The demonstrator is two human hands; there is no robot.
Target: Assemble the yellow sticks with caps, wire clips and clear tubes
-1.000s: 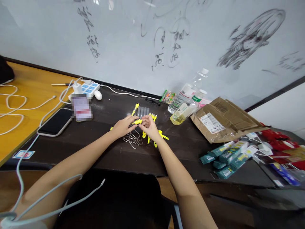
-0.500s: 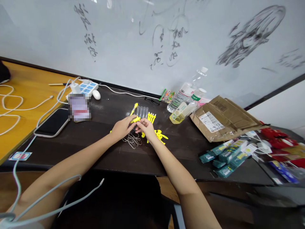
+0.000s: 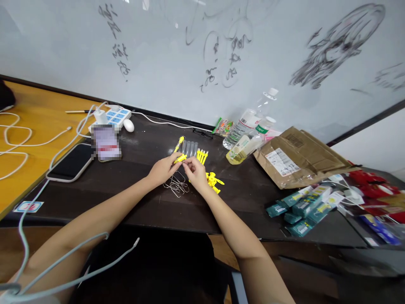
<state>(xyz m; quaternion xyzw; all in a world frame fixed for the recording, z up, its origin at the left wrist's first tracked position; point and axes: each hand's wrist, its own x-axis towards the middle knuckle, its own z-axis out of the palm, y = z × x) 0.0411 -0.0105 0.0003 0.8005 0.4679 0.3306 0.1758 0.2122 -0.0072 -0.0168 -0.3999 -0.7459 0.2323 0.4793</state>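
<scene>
Before the tubes [image 3: 192, 148], a left hand [image 3: 162, 169] pinches a yellow part [image 3: 181, 158]; a right hand [image 3: 196, 169] bunches its fingers alongside, contents impossible to tell. A slack pinch could drop the part among wires [image 3: 176, 184] nearer than the tubes.

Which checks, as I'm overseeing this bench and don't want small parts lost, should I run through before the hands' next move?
1. Left hand has the yellow plastic part in its fingers: ok.
2. Right hand has a small piece pinched: cannot tell; its closely gathered fingers hide whatever may be there.
3. Clear tubes lined up side by side beyond the hands: ok.
4. Bent metal wires separated: not ok; they overlap in a heap.
5. Loose yellow pieces sorted: not ok; they lie jumbled by the right hand.
6. Tea bottle apart from both hands: ok.
</scene>
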